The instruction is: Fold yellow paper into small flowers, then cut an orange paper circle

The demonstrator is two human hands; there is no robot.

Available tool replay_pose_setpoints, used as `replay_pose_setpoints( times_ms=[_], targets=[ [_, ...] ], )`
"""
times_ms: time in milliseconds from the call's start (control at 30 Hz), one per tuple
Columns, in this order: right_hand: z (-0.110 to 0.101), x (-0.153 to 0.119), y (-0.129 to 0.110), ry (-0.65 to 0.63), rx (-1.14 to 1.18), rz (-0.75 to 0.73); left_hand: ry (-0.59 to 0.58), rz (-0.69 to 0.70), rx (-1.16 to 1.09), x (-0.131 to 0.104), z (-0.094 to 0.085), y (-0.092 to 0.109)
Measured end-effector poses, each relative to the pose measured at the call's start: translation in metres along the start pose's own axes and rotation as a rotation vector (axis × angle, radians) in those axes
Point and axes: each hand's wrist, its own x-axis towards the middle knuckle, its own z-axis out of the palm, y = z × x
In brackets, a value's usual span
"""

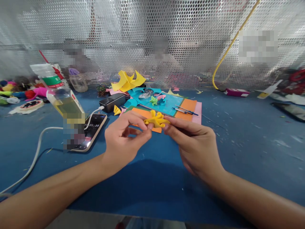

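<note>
A small yellow folded paper flower (156,120) with curled petals is held up above the blue table. My left hand (126,132) pinches its left side between thumb and fingertips. On the other side, my right hand (196,140) has a petal tip pinched between thumb and index finger. Beyond the hands lie orange paper sheets (189,108) and a light blue sheet (175,103), with pens (186,110) on top. Small green (153,100) and blue (162,101) folded paper pieces rest there too. Part of the paper stack is hidden behind my hands.
A phone (96,127) with a white cable (39,149) lies at left, beside a tilted-looking bottle (63,95). A black box-shaped device (113,102) and yellow paper scraps (128,81) sit farther back. A perforated metal screen (133,38) borders the table's far side, with people behind it.
</note>
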Motion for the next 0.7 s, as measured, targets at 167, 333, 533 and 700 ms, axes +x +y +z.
replay_pose_setpoints(
  times_ms=[167,333,533,700],
  targets=[
    [0.0,0.0006,0.0027,-0.031,0.006,0.056,-0.004,0.099,0.058,0.0017,-0.0008,-0.0037],
    [0.0004,0.0007,0.0035,-0.092,0.059,0.086,-0.025,0.165,0.107,0.0034,-0.0025,-0.0069],
    [0.0018,0.0003,0.0014,-0.074,-0.088,-0.079,-0.038,0.173,0.111,0.0031,-0.0023,-0.0069],
    [0.0031,-0.0011,-0.0031,-0.089,-0.104,-0.091,-0.075,-0.01,0.005,0.0011,-0.0025,-0.0051]
  ],
)
